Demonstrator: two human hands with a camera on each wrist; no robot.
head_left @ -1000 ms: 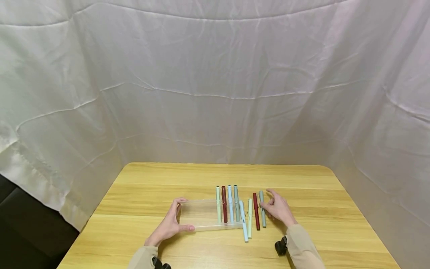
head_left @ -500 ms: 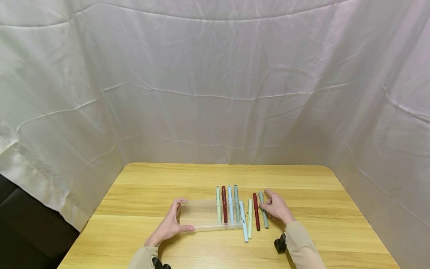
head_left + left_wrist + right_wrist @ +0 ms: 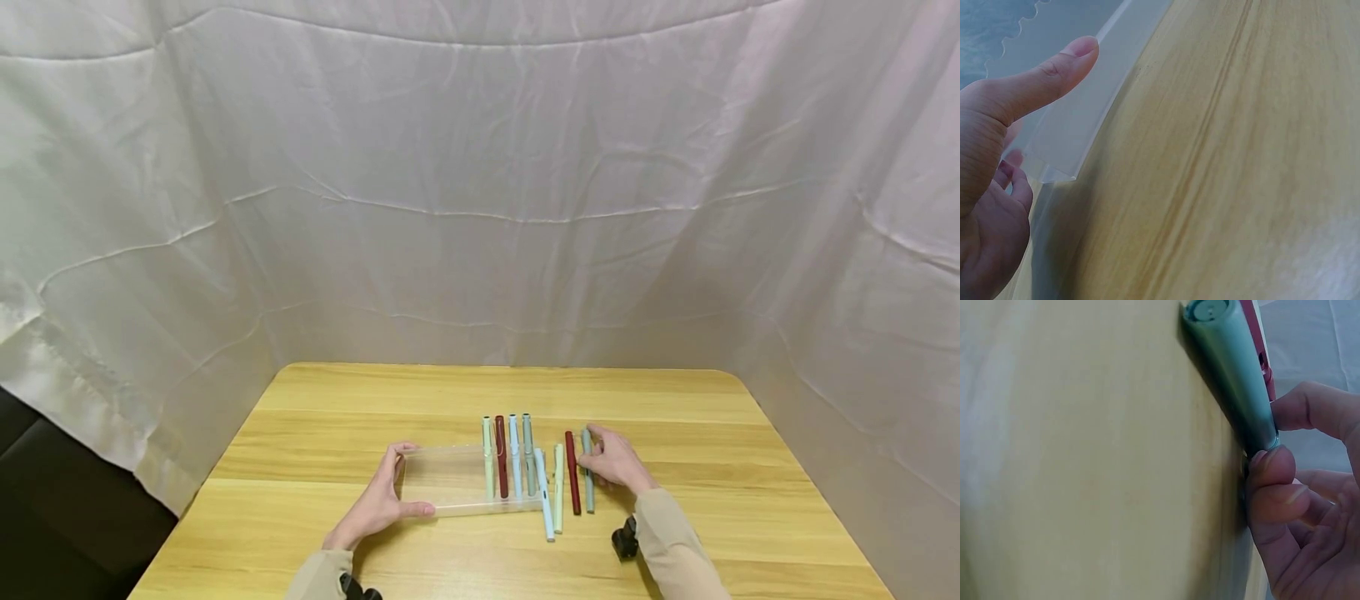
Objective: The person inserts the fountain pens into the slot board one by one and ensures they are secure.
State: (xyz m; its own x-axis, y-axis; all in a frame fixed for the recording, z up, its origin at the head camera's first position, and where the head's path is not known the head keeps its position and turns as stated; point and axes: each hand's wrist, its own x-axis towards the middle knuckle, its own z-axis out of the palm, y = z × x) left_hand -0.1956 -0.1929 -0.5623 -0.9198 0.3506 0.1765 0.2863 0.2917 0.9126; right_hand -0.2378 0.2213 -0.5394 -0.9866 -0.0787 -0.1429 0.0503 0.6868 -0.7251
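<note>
My left hand (image 3: 378, 498) grips the left end of a clear plastic pen tray (image 3: 444, 477), thumb on its near wall and fingers at the far side. In the left wrist view the tray (image 3: 1082, 131) shows a wavy notched edge. With thumb and fingers my right hand (image 3: 617, 461) pinches a grey-green pen (image 3: 588, 493) at the right end of a loose row. The right wrist view shows this pen's round end (image 3: 1210, 309) pointing toward the camera. Just left of it lies a dark red pen (image 3: 572, 475).
Across the tray's right part lie a light green pen (image 3: 488, 458), a dark red one (image 3: 501, 458), a light blue one (image 3: 515, 458) and a grey-green one (image 3: 528, 458). Another light blue pen (image 3: 545, 500) overlaps the tray's right corner, beside a light green pen (image 3: 558, 492). Curtains surround the wooden table (image 3: 750, 517).
The grey-green pen in my right hand swung its near end right, then back left, and now lies straighter and slightly nearer. My left hand and the tray have stayed still.
</note>
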